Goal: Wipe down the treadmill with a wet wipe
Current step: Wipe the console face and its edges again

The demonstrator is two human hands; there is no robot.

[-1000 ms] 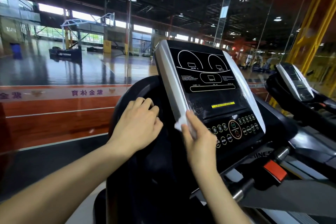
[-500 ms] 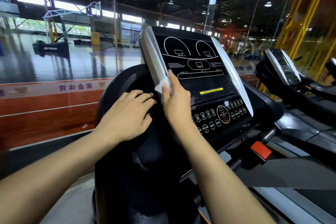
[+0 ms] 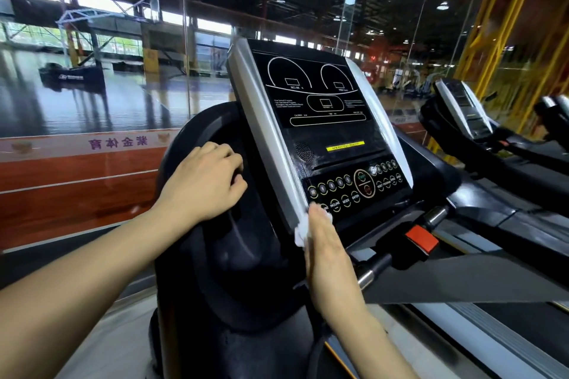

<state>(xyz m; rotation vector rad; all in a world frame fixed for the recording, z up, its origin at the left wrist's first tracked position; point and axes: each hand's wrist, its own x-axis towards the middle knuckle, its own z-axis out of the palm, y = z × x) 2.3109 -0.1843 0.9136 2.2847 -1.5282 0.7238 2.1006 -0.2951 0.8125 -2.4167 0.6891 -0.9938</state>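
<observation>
Both hands in frame. Your right hand [image 3: 328, 251], fingers straight, presses the crumpled white wet wipe [image 3: 301, 232] against the lower-left corner of the black treadmill console [image 3: 323, 132], at centre. Your left hand [image 3: 204, 183] curls over the black rounded housing [image 3: 221, 255], left of centre.

— What can be read on the console [image 3: 320, 120]?

— "INCLINE" under its upper-left arc window, "CALORIES" and "TIME" above the long bar. On the buttons [image 3: 345, 201] at the lower edge: "INCLINE", "MODE", "ENTER".

— The yellow strip [image 3: 345, 146]?

— Too small to read.

— Anything else?

— The banner [image 3: 92, 144] behind the glass carries mirrored purple Chinese characters, 紫金体育.
</observation>
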